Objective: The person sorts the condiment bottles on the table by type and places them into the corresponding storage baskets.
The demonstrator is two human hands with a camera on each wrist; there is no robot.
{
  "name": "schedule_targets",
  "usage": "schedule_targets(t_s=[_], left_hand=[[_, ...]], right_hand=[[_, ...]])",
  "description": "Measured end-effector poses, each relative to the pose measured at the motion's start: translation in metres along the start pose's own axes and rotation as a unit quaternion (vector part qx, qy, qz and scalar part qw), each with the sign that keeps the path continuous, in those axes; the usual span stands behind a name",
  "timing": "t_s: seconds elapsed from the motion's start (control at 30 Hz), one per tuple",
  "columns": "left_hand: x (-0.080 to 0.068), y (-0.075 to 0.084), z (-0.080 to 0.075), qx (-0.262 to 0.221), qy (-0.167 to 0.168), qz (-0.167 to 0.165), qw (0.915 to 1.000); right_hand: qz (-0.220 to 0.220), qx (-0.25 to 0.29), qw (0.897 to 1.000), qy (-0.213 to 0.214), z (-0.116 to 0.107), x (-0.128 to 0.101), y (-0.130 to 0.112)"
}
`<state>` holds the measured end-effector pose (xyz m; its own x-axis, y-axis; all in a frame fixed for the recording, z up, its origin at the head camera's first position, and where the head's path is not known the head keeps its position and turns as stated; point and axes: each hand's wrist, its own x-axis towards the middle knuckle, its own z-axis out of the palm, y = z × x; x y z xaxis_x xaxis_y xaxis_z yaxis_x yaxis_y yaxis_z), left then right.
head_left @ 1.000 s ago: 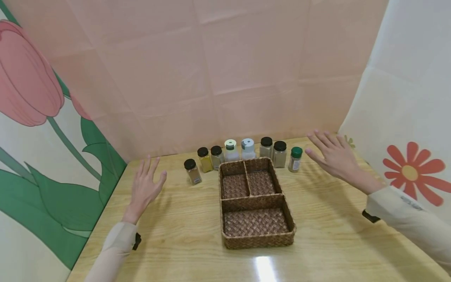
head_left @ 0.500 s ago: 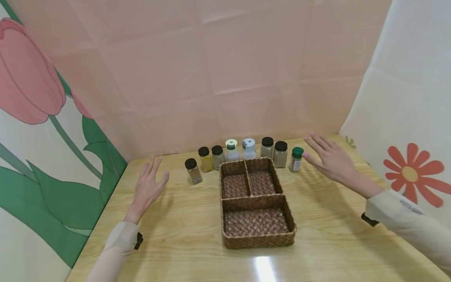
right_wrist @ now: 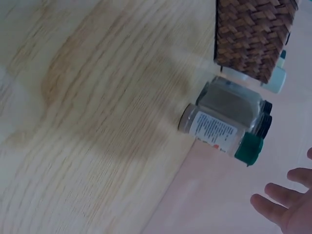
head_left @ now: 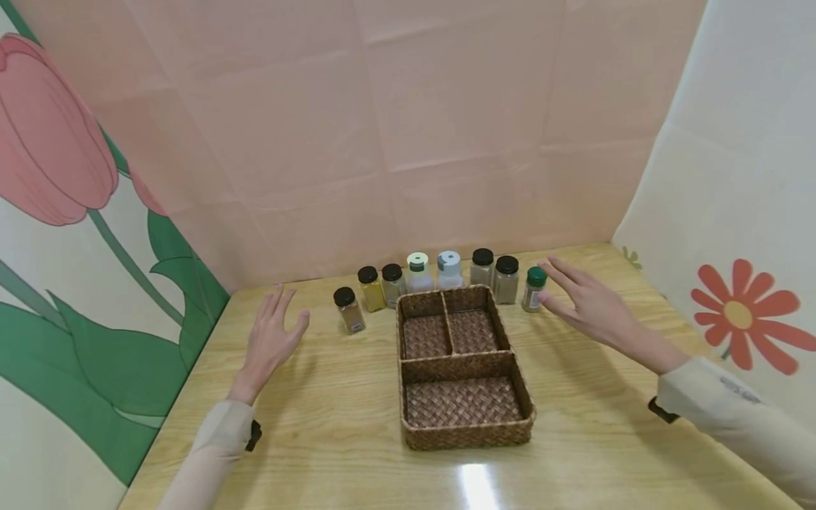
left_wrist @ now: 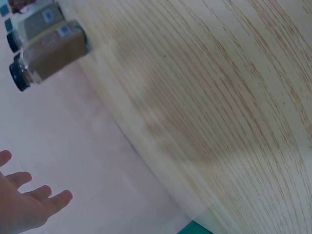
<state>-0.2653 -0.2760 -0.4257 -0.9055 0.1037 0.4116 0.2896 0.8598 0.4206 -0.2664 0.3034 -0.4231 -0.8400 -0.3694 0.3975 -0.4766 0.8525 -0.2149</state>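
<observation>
My left hand (head_left: 270, 343) hovers over the table's left side, fingers spread and holding nothing. Nearest to it stands a black-capped spice jar (head_left: 348, 312) of brown powder, also seen in the left wrist view. On the right, my right hand (head_left: 593, 308) has its fingers stretched toward a green-capped spice jar (head_left: 534, 290); its fingertips overlap the jar's right edge in the head view. In the right wrist view a gap shows between fingers and green cap (right_wrist: 249, 148). A brown woven basket (head_left: 468, 431) with three compartments stands between the hands, nothing in it.
Behind the basket runs a row with a yellow-filled jar (head_left: 372, 290), several black-capped jars (head_left: 506, 282) and two white-topped bottles (head_left: 449, 269). A pink cloth backdrop (head_left: 395, 142) rises at the table's far edge; patterned panels flank both sides.
My right hand has moved left and slightly down, up to the green-capped jar. My left hand has drifted a little to the right. The jars and basket have stayed put.
</observation>
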Motion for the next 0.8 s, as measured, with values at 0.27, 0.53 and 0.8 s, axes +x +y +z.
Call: schedule_targets(t_s=[0.27, 0.53, 0.8], left_hand=[[0.001, 0.005, 0.002, -0.009, -0.013, -0.011, 0.9998], [0.002, 0.006, 0.004, -0.013, -0.016, -0.011, 0.9997], [0.002, 0.007, 0.007, -0.021, -0.020, -0.014, 0.9995]], right_hand=[[-0.040, 0.001, 0.999, 0.013, 0.006, -0.001, -0.012], [-0.042, 0.003, 0.999, 0.007, 0.012, -0.002, -0.026], [-0.057, 0.021, 0.998, -0.002, 0.019, -0.007, -0.033]])
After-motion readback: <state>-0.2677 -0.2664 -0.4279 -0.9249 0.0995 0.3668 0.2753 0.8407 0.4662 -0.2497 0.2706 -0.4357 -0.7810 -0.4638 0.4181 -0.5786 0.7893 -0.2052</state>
